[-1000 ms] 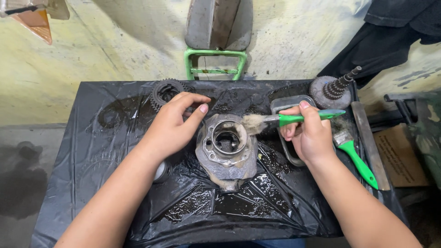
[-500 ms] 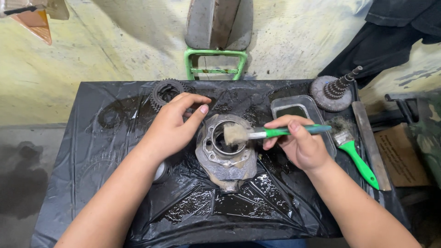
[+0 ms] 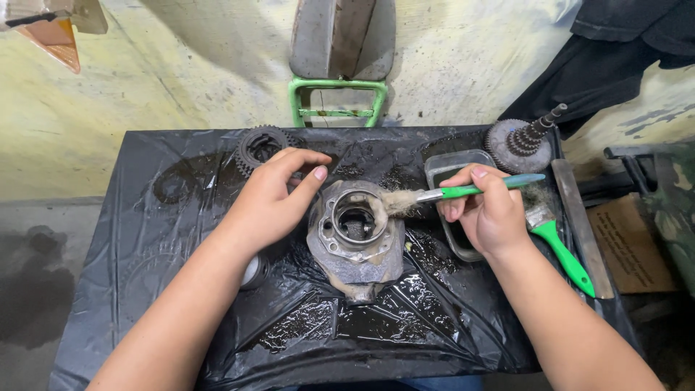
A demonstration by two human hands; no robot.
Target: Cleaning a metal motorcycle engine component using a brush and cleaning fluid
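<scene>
The left hand (image 3: 271, 199) rests against the left side of a grey metal housing (image 3: 355, 239), its fingers curved loosely around the edge. The housing sits in the middle of the surface (image 3: 181, 239), which is covered in wet black plastic sheet. The right hand (image 3: 489, 213) has its fingers closed on a green-handled brush (image 3: 463, 191), bristles touching the housing's round opening. Just beside that hand lie a second green brush (image 3: 561, 250) and a small grey tray (image 3: 452, 170). A toothed gear (image 3: 258, 147) lies beyond the left hand, and a geared shaft (image 3: 523, 143) stands at the far right corner.
</scene>
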